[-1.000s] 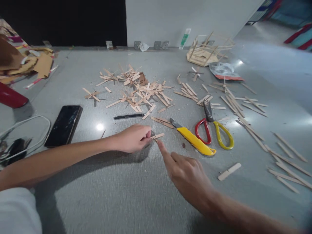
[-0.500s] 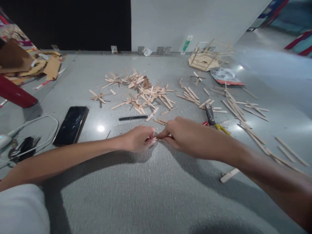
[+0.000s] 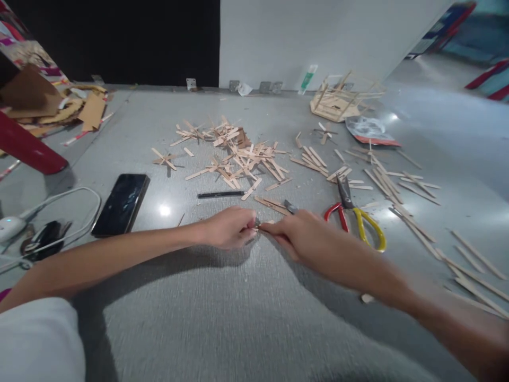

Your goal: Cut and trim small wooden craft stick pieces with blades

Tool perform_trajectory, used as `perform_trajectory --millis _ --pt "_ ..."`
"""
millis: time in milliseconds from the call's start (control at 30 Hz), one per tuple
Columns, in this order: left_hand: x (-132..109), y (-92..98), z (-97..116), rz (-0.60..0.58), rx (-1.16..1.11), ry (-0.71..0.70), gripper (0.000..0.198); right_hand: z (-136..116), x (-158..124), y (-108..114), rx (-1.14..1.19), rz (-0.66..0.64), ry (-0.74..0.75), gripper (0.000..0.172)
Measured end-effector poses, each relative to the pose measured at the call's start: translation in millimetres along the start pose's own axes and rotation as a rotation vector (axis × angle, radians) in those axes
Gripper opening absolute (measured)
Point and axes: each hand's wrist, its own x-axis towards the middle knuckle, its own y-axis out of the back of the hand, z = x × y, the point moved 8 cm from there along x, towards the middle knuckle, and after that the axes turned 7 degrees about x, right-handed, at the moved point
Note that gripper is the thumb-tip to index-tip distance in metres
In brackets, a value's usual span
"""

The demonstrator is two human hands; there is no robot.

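On the grey table (image 3: 191, 329), the right hand (image 3: 304, 233) pointed inward; whether it pinched or pressed could not be told. The left hand (image 3: 228, 228) was clenched. Scissors (image 3: 347, 200) lay beyond the right forearm (image 3: 374, 270). A grey tool tip (image 3: 290, 206), possibly bladed, lay beside the right hand: a slip risked a cut. The small wooden piece (image 3: 256, 228), held in the left fingertips, risked splitting if overpressed.

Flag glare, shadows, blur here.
Head view: glare spot on table right of phone; head view: shadows beneath left forearm and right forearm, the latter smeared toward the lower corner; head view: detail between left hand and right hand too small to read.
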Motion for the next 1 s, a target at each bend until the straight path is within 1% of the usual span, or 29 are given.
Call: perform_trajectory --millis 33,100,200,300,367,433,500,567,633,733,800,900,1000 --pt "-0.1 0.8 0.8 0.014 0.016 -0.014 0.026 1.3 6.4 6.5 0.078 -0.050 0.020 0.034" --pt "-0.6 1.7 1.2 0.027 0.026 -0.023 0.024 1.5 13.8 15.1 0.189 -0.126 0.040 0.037" --pt "-1.4 2.9 0.2 0.029 0.039 -0.003 0.023 3.8 9.2 18.7 0.239 -0.132 -0.009 0.039" --pt "-1.9 1.5 -2.4 -0.001 0.009 0.040 0.025 11.9 -12.4 6.1 0.244 -0.149 -0.094 0.044" --pt "-1.9 -0.8 -3.8 -0.027 -0.028 0.056 0.025 16.7 -29.0 -6.6 0.275 -0.159 -0.094 0.050" --pt "-1.8 -1.3 -4.2 -0.024 -0.042 0.049 0.026 21.2 -41.8 -18.1 0.340 -0.132 -0.066 0.053" --pt "-1.6 -0.2 -4.0 0.001 -0.045 0.029 0.026 27.2 -49.8 -29.3 0.451 -0.099 -0.067 0.054" --pt "-1.5 1.7 -3.7 0.025 -0.039 0.009 0.026 34.4 -53.6 -38.6 0.570 -0.064 -0.111 0.051" --pt "-1.5 2.5 -3.6 0.023 -0.039 0.001 0.025 41.4 -55.6 -43.9 0.627 -0.020 -0.178 0.047" --pt "-1.7 -0.4 -5.7 -0.047 -0.092 0.031 0.023 46.0 -57.9 -43.5 0.577 0.048 -0.242 0.040" --pt "-1.9 -1.4 -7.1 -0.081 -0.138 0.055 0.022 46.2 -60.2 -37.1 0.486 0.130 -0.264 0.038" --pt "-1.9 -1.5 -6.5 -0.097 -0.178 0.051 0.022 43.0 -65.2 -24.8 0.351 0.273 -0.273 0.037" --pt "-1.5 -1.3 -5.6 -0.091 -0.192 0.051 0.021 36.9 -69.2 -19.7 0.327 0.329 -0.243 0.035"
